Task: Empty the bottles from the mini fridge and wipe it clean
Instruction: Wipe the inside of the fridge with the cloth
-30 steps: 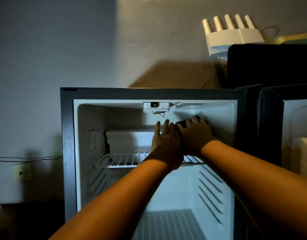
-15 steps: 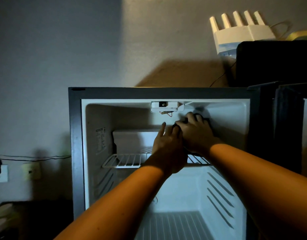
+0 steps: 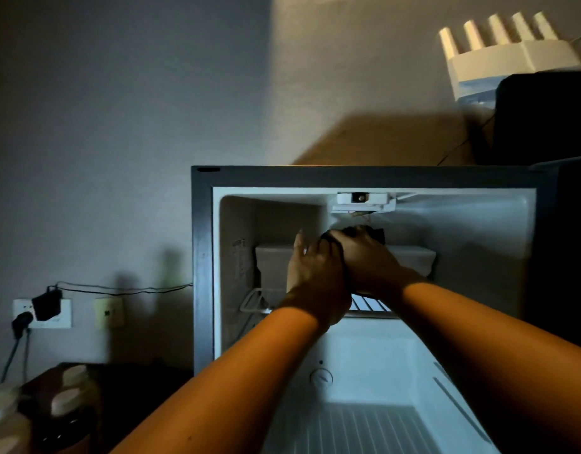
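Wiping stage, judging by the scene: mini fridge (image 3: 202, 257) stands open and no bottles show inside it, wire shelf (image 3: 369, 304) and floor both bare of them. Several capped bottles (image 3: 68, 401) sit lower left on a dark bench (image 3: 128, 381) beside the fridge, so emptying looks done, though the door shelves are out of view.

Right hand (image 3: 369, 258) is up in the top compartment, fingers curled round a dark cloth (image 3: 376, 233) and pressing it toward the back wall just under the light housing (image 3: 363, 199). Left hand (image 3: 315, 273) is just beside it, touching it, fingers fairly straight and relaxed, holding nothing that can be seen; looks like it braces near the white freezer box (image 3: 272, 267).

Left to do, my estimate: rest of upper compartment, side walls, wire shelf, lower floor, door. Can't tell which surfaces are already wiped; lighting is dim and no streaks show. Roughly mid-task.
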Action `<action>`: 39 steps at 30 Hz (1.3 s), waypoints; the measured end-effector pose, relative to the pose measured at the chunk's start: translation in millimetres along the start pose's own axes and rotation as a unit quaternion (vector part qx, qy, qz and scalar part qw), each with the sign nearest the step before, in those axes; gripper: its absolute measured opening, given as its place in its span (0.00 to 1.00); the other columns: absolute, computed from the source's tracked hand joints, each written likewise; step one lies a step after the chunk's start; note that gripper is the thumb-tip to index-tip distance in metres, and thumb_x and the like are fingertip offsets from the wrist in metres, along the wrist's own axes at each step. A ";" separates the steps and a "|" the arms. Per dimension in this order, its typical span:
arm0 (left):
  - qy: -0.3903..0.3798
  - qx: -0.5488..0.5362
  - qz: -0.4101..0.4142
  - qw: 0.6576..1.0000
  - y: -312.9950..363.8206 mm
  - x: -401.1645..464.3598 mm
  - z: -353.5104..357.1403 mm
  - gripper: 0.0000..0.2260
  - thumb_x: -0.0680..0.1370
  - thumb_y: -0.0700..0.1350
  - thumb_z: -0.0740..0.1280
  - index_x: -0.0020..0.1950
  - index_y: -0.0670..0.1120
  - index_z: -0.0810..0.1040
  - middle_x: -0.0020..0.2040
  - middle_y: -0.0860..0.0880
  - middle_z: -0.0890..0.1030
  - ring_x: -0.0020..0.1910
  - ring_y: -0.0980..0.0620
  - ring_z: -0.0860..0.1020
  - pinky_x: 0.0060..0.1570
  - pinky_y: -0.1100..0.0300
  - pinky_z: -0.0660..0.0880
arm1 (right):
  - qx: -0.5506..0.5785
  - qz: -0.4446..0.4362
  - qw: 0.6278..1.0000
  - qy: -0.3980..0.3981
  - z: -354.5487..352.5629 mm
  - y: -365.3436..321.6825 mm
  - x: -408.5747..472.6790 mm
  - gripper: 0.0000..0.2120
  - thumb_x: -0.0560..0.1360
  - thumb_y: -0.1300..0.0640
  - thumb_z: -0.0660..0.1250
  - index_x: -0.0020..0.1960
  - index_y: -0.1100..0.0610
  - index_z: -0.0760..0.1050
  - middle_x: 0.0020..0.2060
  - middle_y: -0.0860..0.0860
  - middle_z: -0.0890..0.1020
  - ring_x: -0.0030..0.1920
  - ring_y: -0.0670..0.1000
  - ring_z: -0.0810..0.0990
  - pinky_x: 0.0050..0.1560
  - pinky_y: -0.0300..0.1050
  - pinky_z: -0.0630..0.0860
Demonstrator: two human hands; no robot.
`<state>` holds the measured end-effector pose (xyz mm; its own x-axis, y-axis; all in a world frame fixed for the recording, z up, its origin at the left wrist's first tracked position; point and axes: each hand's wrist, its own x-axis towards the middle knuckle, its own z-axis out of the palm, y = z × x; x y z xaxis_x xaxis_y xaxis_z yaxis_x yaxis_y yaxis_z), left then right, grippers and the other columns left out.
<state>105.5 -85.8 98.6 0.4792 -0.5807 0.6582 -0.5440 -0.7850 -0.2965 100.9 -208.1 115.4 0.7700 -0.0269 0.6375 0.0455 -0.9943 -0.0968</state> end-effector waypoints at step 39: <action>-0.100 -0.102 -0.036 0.989 13.4 -28.8 -5.2 0.20 0.77 0.47 0.56 0.68 0.44 0.70 0.62 0.42 0.75 0.59 0.42 0.73 0.61 0.48 0.70 | 0.027 -0.051 0.997 -0.047 -17.6 -4.4 -36.4 0.10 0.80 0.53 0.59 0.52 0.41 0.77 0.42 0.40 0.75 0.41 0.47 0.75 0.43 0.43 0.70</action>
<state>80.8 -78.4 79.3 0.6378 -0.5718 0.5161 -0.6209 -0.7781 -0.0947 61.5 -204.5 106.1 0.8157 0.0873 0.5718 0.1591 -0.9843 -0.0767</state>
